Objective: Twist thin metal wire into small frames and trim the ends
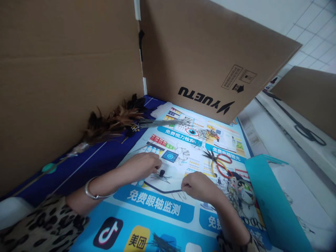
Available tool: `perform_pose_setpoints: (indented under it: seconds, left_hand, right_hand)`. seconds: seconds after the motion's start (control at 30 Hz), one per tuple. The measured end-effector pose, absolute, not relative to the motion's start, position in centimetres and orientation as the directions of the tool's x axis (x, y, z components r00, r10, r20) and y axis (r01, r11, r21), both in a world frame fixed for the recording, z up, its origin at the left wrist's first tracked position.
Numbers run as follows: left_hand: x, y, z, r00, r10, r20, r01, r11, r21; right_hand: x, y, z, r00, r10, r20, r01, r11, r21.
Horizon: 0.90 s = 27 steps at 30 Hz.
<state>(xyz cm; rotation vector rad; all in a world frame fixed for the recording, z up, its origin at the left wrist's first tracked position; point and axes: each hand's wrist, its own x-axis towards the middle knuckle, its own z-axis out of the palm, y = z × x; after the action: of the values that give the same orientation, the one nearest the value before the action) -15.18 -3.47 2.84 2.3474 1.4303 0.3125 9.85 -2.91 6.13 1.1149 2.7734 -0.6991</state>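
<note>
My left hand [143, 165] rests on a printed poster [162, 206] with its fingers curled in a pinch beside a small black piece [162, 172] and a loose tuft of thin dark wires [161, 178]. My right hand [199, 187] lies a little to the right, fingers closed, with a thin dark wire running from it toward the left. What either hand holds is too small to make out. A silver bangle [96, 194] circles my left wrist.
Scissors with red and yellow handles [219, 162] lie beyond my right hand. A bundle of brown feathers on wire stems [118, 120] lies at the back left. Cardboard walls [65, 80] enclose the back and left. A teal folder [273, 203] stands at the right.
</note>
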Motion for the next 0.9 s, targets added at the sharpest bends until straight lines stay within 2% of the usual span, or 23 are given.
perform_pose_setpoints:
  seconds: [0.17, 0.3, 0.4, 0.53, 0.7, 0.8, 0.9]
  left_hand:
    - [-15.3, -3.3, 2.0, 0.47, 0.882, -0.037, 0.841, -0.435, 0.321]
    - [-15.0, -3.6, 2.1, 0.493, 0.869, -0.047, 0.85, -0.469, 0.238]
    - [-14.9, -3.8, 2.4, 0.517, 0.854, -0.048, 0.844, -0.5, 0.194]
    - [-14.8, -3.9, 3.0, 0.496, 0.868, -0.032, 0.86, -0.485, 0.159]
    - [-14.1, -4.5, 4.2, 0.496, 0.868, 0.027, 0.861, -0.496, 0.115]
    - [-13.1, -5.2, 5.0, 0.521, 0.852, 0.046, 0.844, -0.523, 0.117]
    - [-12.2, -5.7, 5.3, 0.546, 0.835, 0.076, 0.828, -0.551, 0.108]
  right_hand:
    - [9.4, -3.2, 6.3, -0.699, 0.668, -0.256, 0.715, 0.665, -0.216]
    - [9.1, -3.0, 5.9, -0.673, 0.693, -0.259, 0.738, 0.653, -0.172]
    - [8.8, -3.0, 5.2, -0.649, 0.731, -0.211, 0.76, 0.617, -0.203]
    - [8.1, -3.1, 4.5, -0.637, 0.762, -0.118, 0.751, 0.578, -0.319]
    - [7.5, -3.2, 3.9, -0.563, 0.822, 0.089, 0.712, 0.537, -0.452]
    - [7.2, -3.4, 3.6, -0.577, 0.804, 0.14, 0.681, 0.569, -0.46]
    - [6.9, -3.6, 3.4, -0.624, 0.774, 0.109, 0.672, 0.603, -0.43]
